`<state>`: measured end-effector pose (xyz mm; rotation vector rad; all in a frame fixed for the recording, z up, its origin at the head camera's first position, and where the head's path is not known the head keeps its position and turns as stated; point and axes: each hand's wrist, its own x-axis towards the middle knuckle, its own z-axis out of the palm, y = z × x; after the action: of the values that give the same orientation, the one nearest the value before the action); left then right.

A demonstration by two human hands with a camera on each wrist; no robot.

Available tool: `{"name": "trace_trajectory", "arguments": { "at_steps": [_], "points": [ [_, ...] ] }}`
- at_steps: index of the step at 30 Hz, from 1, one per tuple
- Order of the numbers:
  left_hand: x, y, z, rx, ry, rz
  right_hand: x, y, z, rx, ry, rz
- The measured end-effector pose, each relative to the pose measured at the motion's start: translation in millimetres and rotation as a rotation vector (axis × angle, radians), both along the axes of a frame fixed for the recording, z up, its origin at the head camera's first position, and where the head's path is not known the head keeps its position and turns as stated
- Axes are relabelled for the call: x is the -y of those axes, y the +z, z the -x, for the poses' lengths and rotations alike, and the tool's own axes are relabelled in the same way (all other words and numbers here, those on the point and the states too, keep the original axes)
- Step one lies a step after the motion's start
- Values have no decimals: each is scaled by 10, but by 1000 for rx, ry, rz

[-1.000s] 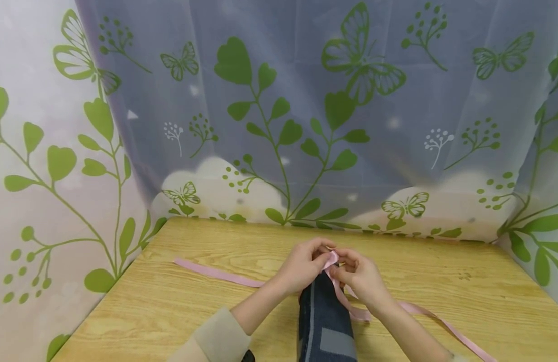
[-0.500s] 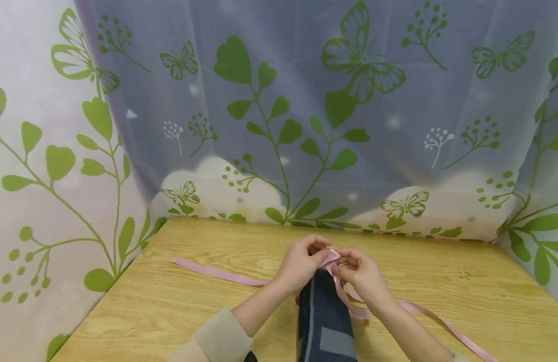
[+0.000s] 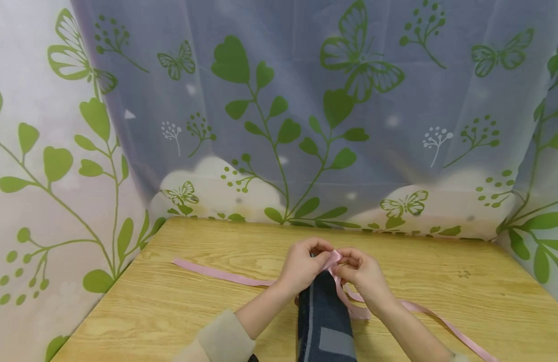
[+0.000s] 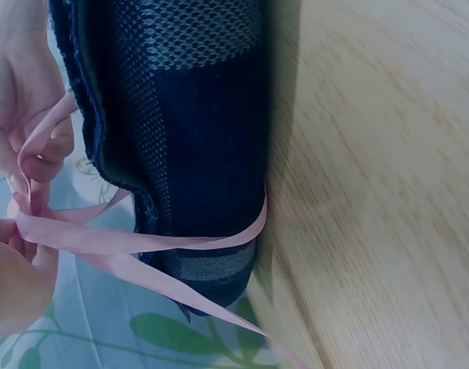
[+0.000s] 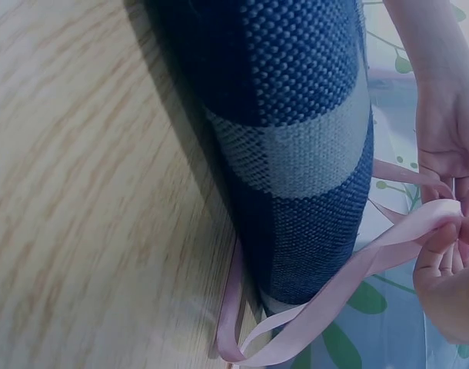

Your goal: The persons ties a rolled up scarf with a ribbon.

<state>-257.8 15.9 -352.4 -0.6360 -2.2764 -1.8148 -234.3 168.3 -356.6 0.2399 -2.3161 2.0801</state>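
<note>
A rolled navy-and-grey woven cloth (image 3: 324,314) lies lengthwise on the table, its far end beneath both hands. Around that end runs a pink satin ribbon (image 4: 188,244), crossed above the roll. My left hand (image 3: 302,266) pinches a folded part of the ribbon between thumb and fingers. Close beside it, my right hand (image 3: 364,276) pinches another part of the ribbon with thumb and fingertips. In the right wrist view, a strip of ribbon (image 5: 319,323) hangs in a loop by the roll's side. Fingers partly hide the crossing.
One ribbon tail (image 3: 215,273) stretches left across the wooden table (image 3: 148,311); another tail (image 3: 446,324) trails to the right front. A patterned curtain (image 3: 261,151) with green leaves and butterflies stands behind the table and at its sides. A small dark object shows by the left sleeve (image 3: 224,337).
Both hands stay nearly in place on the ribbon, with small finger shifts. The folded ribbon between them changes shape slightly. The cloth roll keeps its place.
</note>
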Motion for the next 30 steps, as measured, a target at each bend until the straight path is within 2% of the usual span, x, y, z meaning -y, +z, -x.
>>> {"name": "trace_trajectory", "arguments": {
  "at_steps": [9, 16, 22, 30],
  "points": [
    [14, -54, -7, -62, 21, 14, 4, -5, -1, 23, -5, -20],
    [43, -59, -36, -158, 46, 155, 1, -5, -3, 26, -17, -35],
    [56, -67, -38, -239, 47, 227, 11, -11, -10, 31, -25, -30],
    [53, -61, -34, -418, 64, 364, 40, -9, -4, 24, -74, 3]
  ]
}}
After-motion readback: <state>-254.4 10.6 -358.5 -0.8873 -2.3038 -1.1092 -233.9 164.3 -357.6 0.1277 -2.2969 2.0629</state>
